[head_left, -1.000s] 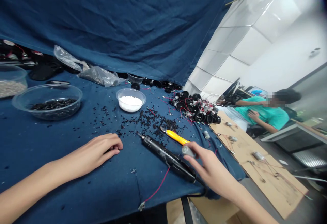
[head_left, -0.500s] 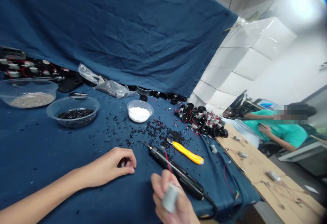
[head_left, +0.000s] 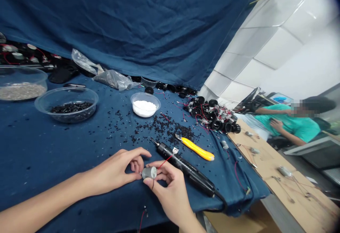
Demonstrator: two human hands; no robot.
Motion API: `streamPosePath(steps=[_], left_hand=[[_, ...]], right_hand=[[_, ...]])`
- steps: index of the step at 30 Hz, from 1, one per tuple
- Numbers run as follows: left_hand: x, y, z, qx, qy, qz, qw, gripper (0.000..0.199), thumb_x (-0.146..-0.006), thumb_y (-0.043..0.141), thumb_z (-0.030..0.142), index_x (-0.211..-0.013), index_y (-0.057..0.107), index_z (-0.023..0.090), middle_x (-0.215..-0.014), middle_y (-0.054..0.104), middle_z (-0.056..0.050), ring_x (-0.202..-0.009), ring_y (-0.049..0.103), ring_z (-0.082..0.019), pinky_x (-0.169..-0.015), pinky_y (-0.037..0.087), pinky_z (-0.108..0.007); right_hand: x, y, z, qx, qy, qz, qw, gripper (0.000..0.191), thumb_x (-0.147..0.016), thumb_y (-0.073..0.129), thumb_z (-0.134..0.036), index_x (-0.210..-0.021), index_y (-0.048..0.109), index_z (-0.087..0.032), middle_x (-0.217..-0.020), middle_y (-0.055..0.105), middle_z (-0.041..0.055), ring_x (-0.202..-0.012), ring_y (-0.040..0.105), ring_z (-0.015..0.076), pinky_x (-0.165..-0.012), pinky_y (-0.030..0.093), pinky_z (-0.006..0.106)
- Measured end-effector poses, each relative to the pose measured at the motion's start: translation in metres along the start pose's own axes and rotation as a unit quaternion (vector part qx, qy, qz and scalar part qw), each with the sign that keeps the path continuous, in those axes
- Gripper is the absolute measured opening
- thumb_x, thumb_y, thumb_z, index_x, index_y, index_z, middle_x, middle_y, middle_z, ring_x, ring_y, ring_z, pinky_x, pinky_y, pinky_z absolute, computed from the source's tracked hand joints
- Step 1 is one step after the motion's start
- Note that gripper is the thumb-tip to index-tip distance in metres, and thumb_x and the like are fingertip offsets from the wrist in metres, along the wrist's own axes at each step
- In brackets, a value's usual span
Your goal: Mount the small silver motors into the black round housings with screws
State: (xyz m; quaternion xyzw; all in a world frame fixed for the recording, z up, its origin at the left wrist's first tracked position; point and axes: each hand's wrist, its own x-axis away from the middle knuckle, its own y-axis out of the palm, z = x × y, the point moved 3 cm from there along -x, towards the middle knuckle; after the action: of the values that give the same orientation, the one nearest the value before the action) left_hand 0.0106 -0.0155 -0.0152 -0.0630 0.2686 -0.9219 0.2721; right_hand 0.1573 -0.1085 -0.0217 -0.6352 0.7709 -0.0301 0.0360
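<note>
A small grey motor (head_left: pixel 149 172) with a red and a dark wire is gripped between the thumb and fingers of my right hand (head_left: pixel 170 187). My left hand (head_left: pixel 119 167) is beside it, thumb tip close to the motor's left end and index finger stretched out above; I see nothing held in it. Just beyond my hands lies a black electric screwdriver (head_left: pixel 186 169), with a small metal terminal (head_left: pixel 175 150) on the red wire in front of it. A yellow utility knife (head_left: pixel 198 149) rests behind the screwdriver.
Tubs of white grains (head_left: pixel 145 109), black parts (head_left: pixel 71 108) and grey screws (head_left: pixel 22 91) stand behind. Tiny black pieces (head_left: pixel 170 128) are scattered around. A pile of black wheels and wires (head_left: pixel 212 114) sits right, near a wooden board (head_left: pixel 287 183). A person in green (head_left: pixel 289 125) sits beyond.
My right hand has brought the motor left and away from me, beside my left hand. My left index finger has stretched out. The view has shifted slightly.
</note>
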Motion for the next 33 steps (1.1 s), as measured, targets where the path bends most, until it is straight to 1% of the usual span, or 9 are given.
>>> streamPosePath(steps=[5, 10, 14, 16, 21, 26, 33], left_hand=[[0.001, 0.0005, -0.0004, -0.008, 0.004, 0.004, 1.0, 0.044, -0.083, 0.059, 0.015, -0.126, 0.052, 0.025, -0.086, 0.07, 0.004, -0.08, 0.066, -0.014, -0.077, 0.047, -0.024], [0.0008, 0.0011, -0.0002, -0.008, 0.008, 0.006, 1.0, 0.043, -0.082, 0.059, 0.015, -0.124, 0.053, 0.024, -0.086, 0.072, 0.003, -0.078, 0.067, -0.014, -0.075, 0.047, -0.024], [-0.0002, 0.0, -0.0017, -0.021, 0.001, 0.012, 1.0, 0.042, -0.08, 0.064, 0.017, -0.12, 0.056, 0.023, -0.087, 0.073, 0.004, -0.081, 0.068, -0.015, -0.077, 0.045, -0.024], [-0.0012, -0.0005, -0.0029, -0.028, -0.007, 0.013, 0.999, 0.041, -0.079, 0.066, 0.018, -0.119, 0.057, 0.023, -0.085, 0.074, 0.005, -0.081, 0.068, -0.015, -0.076, 0.044, -0.023], [-0.0026, 0.0013, -0.0043, -0.015, -0.016, 0.012, 1.0, 0.043, -0.077, 0.068, 0.017, -0.119, 0.059, 0.023, -0.079, 0.073, 0.007, -0.076, 0.068, -0.014, -0.074, 0.044, -0.022], [-0.0013, 0.0031, -0.0044, -0.013, -0.019, 0.013, 1.0, 0.044, -0.077, 0.066, 0.017, -0.12, 0.059, 0.023, -0.081, 0.073, 0.006, -0.078, 0.069, -0.015, -0.077, 0.045, -0.022], [-0.0017, 0.0024, -0.0045, -0.011, -0.014, 0.008, 1.0, 0.043, -0.077, 0.067, 0.018, -0.119, 0.06, 0.023, -0.081, 0.074, 0.006, -0.079, 0.069, -0.015, -0.077, 0.045, -0.022]], right_hand=[[-0.001, 0.003, -0.0019, 0.016, 0.001, -0.01, 1.0, 0.023, -0.07, 0.076, -0.017, -0.093, 0.072, -0.018, -0.087, 0.072, 0.0016, -0.077, 0.066, 0.0147, -0.068, 0.053, 0.022], [0.0002, 0.0011, -0.0002, 0.047, -0.013, -0.01, 0.999, 0.022, -0.072, 0.075, -0.017, -0.093, 0.071, -0.019, -0.084, 0.07, 0.0005, -0.074, 0.064, 0.0139, -0.067, 0.051, 0.022], [0.0, -0.0012, 0.0002, 0.082, -0.041, -0.023, 0.995, 0.021, -0.073, 0.073, -0.015, -0.093, 0.07, -0.019, -0.083, 0.068, 0.0, -0.073, 0.06, 0.0136, -0.069, 0.048, 0.024], [-0.0007, -0.0015, 0.0007, 0.094, -0.043, -0.025, 0.994, 0.022, -0.073, 0.074, -0.016, -0.094, 0.07, -0.019, -0.084, 0.068, 0.0001, -0.074, 0.058, 0.0142, -0.071, 0.047, 0.025], [-0.0016, -0.0002, 0.0037, 0.075, -0.013, -0.006, 0.997, 0.033, -0.071, 0.076, -0.018, -0.102, 0.066, -0.019, -0.091, 0.069, 0.0014, -0.079, 0.058, 0.0157, -0.073, 0.045, 0.026], [0.0002, -0.002, 0.0037, 0.086, -0.018, 0.005, 0.996, 0.029, -0.074, 0.073, -0.017, -0.101, 0.065, -0.02, -0.093, 0.07, 0.0006, -0.078, 0.058, 0.0149, -0.071, 0.042, 0.026], [0.0028, -0.0032, 0.0019, 0.11, -0.044, -0.01, 0.993, 0.028, -0.076, 0.071, -0.017, -0.104, 0.065, -0.02, -0.095, 0.071, 0.0018, -0.078, 0.059, 0.0156, -0.074, 0.044, 0.027]])
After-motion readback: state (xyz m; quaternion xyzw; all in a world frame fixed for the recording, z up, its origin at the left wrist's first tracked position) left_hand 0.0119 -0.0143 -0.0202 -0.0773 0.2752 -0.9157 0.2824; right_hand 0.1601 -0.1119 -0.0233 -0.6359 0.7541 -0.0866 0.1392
